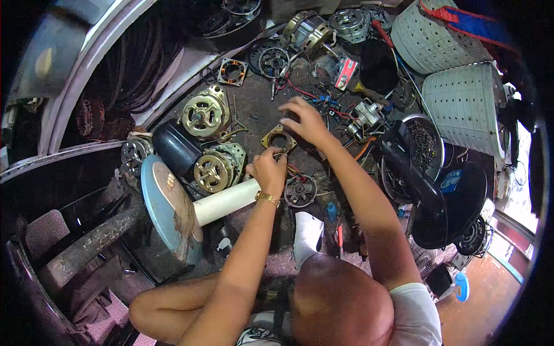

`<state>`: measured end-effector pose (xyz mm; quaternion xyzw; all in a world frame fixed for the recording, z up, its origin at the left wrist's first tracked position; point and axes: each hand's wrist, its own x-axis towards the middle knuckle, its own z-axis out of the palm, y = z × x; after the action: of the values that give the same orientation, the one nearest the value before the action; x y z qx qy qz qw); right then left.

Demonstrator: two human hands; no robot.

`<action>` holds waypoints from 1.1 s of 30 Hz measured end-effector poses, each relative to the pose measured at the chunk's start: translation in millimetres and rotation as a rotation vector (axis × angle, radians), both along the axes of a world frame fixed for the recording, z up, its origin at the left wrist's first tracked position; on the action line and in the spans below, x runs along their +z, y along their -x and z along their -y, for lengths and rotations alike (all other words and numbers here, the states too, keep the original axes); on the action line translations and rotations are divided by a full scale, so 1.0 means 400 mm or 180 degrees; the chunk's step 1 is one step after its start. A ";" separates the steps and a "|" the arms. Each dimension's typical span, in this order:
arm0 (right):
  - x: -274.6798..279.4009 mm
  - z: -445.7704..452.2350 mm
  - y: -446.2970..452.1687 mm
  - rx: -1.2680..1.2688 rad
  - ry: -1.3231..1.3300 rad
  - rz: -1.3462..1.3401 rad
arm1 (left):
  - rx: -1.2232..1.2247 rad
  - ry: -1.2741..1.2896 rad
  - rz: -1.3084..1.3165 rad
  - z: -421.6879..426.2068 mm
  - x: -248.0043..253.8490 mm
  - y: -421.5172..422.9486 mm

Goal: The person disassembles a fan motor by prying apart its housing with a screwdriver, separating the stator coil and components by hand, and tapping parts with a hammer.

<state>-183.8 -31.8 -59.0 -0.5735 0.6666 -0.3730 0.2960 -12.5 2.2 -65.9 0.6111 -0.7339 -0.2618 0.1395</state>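
My left hand, with a gold band at its wrist, has its fingers closed at the lower edge of a brass-coloured square ring part. My right hand is just above and right of that part, its fingers apart and curved, with nothing seen in them. Below the ring part lies a round motor housing with coloured wires. Two brass-coloured motors stand to the left. A stator with copper windings lies further up.
A blue fan base with a white pole leans at left. A metal bowl of screws, a black fan body and white perforated drums are at right. More motors and a red-and-white box stand at the back.
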 end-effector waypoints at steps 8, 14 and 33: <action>-0.026 -0.143 -0.030 0.0644 0.0346 -0.0470 | -0.0083 -0.0510 -0.0779 0.000 -0.020 -0.047; -0.062 -0.154 -0.055 0.0597 0.0502 -0.0605 | 0.0030 -0.0634 -0.0592 0.011 0.029 -0.045; -0.071 -0.146 -0.047 0.0621 0.0219 -0.0585 | 0.0250 -0.1816 -0.1458 0.072 -0.073 -0.050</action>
<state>-165.2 26.7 -87.5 -0.6771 0.6188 -0.3110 0.2487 7.5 -26.5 -95.2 0.5786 -0.5571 -0.5804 0.1341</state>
